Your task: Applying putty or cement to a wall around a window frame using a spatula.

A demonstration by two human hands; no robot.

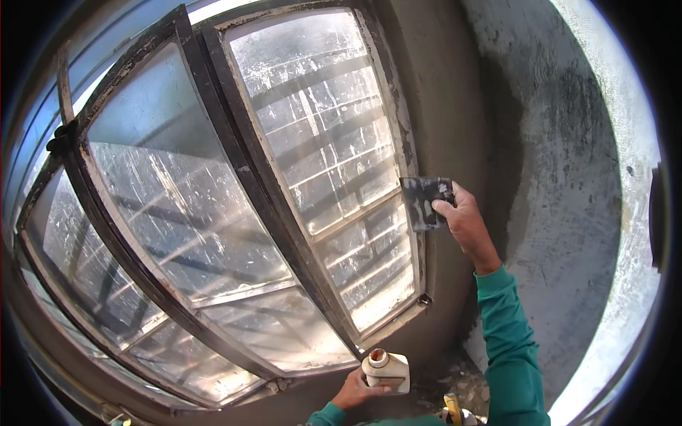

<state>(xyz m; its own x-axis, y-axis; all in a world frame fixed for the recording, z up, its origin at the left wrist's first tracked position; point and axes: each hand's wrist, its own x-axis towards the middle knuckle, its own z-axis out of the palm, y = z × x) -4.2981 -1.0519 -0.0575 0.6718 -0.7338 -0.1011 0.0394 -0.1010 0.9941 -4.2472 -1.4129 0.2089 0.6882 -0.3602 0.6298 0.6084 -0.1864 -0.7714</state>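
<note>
My left hand, low in the picture, is closed around a small off-white plastic bottle. The bottle stands roughly upright, and its uncapped neck has a reddish-brown rim. Farther up and to the right, my right hand grips a thin, dark, squarish flat piece smeared with pale marks. Its thumb lies across the near face, while the other fingers are mostly hidden behind. The piece overlaps the right edge of a window frame; whether it touches the frame I cannot tell.
Dirty, streaked glass panes in dark, worn frames fill the left and middle. A grey plastered wall runs to the right of the window, beside a paler rough wall. Rubble and a yellow object lie at the bottom.
</note>
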